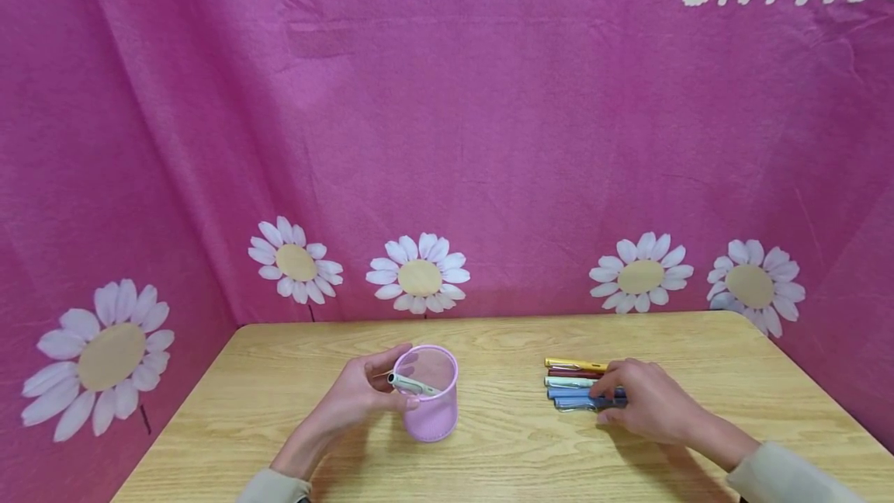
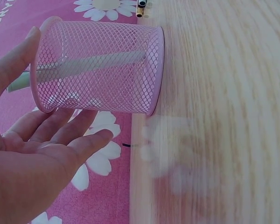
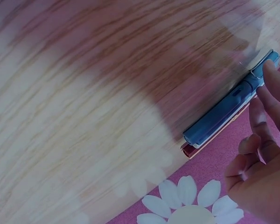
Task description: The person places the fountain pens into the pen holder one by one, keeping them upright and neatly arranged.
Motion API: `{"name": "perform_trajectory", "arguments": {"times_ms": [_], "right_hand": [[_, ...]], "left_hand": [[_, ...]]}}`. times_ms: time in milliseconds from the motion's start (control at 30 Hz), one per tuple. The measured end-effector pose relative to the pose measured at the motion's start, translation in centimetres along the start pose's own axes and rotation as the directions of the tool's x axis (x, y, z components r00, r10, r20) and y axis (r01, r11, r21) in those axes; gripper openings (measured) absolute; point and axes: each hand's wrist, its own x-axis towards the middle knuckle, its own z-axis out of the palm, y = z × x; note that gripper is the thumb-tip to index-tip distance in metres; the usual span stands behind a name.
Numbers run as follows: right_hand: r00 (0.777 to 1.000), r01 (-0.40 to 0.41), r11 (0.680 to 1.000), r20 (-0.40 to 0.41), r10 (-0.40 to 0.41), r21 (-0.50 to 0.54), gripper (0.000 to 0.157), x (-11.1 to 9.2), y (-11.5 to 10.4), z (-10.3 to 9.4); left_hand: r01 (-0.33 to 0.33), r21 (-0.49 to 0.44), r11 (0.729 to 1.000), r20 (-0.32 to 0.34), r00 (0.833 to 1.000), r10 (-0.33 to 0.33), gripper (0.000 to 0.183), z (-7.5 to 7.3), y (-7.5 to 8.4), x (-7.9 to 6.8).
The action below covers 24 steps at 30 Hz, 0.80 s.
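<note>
The pen holder is a pink-lilac wire-mesh cylinder with a smooth, thicker rim; it stands upright on the table. One pale green pen leans inside it, its end poking out over the rim on the holder's left side. The left hand is at the same side, thumb in front and fingers behind, gripping the holder near its rim.

To the right of the holder, well apart from it, five slim capped pens lie side by side in a row: one yellow pen farthest away, then one dark red pen, one mint pen and two blue pens. Slim clips show on several. The right hand is at this row's right end, fingertips touching the blue pens; I cannot tell whether they are pinched tight.

The table has a light, streaky wood grain. Behind the holder hangs a magenta cloth with soft folds, showing five white daisies: two to the holder's left, one directly behind, two to its right.
</note>
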Motion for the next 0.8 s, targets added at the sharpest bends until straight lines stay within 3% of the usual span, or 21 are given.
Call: {"name": "perform_trajectory", "arguments": {"times_ms": [300, 800], "right_hand": [[0.997, 0.064, 0.998, -0.036, -0.065, -0.012, 0.022, -0.11, 0.25, 0.18], [0.994, 0.104, 0.993, -0.043, -0.102, 0.047, 0.023, -0.24, -0.09, 0.24]], "left_hand": [[0.006, 0.006, 1.0, 0.002, 1.0, -0.006, 0.085, 0.03, -0.02, 0.06], [0.004, -0.002, 1.0, 0.001, 1.0, -0.004, 0.085, 0.07, -0.09, -0.05]]}}
